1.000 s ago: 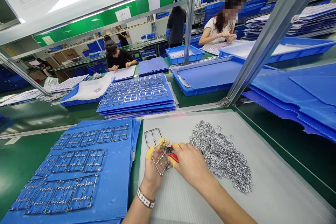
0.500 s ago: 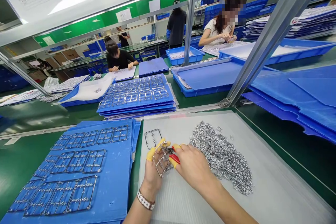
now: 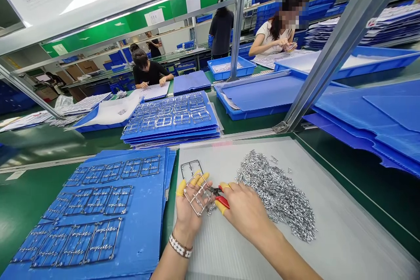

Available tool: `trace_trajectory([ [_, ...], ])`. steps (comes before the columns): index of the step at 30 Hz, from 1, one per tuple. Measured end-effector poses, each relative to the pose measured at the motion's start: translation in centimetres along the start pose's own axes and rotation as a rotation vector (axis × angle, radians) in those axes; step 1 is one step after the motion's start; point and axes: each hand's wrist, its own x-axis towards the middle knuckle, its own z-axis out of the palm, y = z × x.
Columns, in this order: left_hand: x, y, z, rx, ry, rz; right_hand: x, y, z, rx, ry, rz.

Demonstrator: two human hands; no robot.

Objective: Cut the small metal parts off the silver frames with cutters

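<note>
A small metal rectangular frame with crossbars (image 3: 197,197) lies tilted across the fingers of my left hand (image 3: 187,216), which is turned palm up with yellow covers on the fingertips. My right hand (image 3: 247,210) is closed around red-handled pliers (image 3: 223,202). The dark jaws of the pliers are at the right edge of the frame; whether they bite on it I cannot tell. Beneath my hands are a few loose small metal pieces (image 3: 211,208). Just behind my left fingers another metal frame (image 3: 191,162) lies on the pale mat (image 3: 229,253), partly hidden.
A heap of small shiny metal pieces (image 3: 278,197) lies on the mat to the right. At left, blue sheets (image 3: 141,227) carry rows of metal frames (image 3: 101,240). Beyond are a stack of loaded blue sheets (image 3: 170,127), blue trays (image 3: 256,111), a metal post (image 3: 341,48) and co-workers (image 3: 149,74).
My left fingers have spread and the frame now faces up more flatly across them. My right hand and the pliers have drawn slightly right and down, with the handles apart.
</note>
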Motion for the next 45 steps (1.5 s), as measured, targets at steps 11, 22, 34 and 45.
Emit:
trace_trajectory([
  [11,-0.2,-0.2,0.1,0.044,0.048,0.06,0.2,-0.9,0.6,0.031,-0.018,-0.008],
  [22,-0.4,-0.5,0.3,0.112,0.093,0.125,0.7,-1.3,-0.1,-0.027,-0.074,-0.015],
  [34,0.0,0.0,-0.1,0.011,0.083,0.129,-0.8,-2.8,0.4,0.058,-0.052,-0.088],
  [45,-0.1,-0.2,0.1,0.057,0.11,0.166,-0.7,-2.8,0.4,0.062,-0.059,-0.08],
])
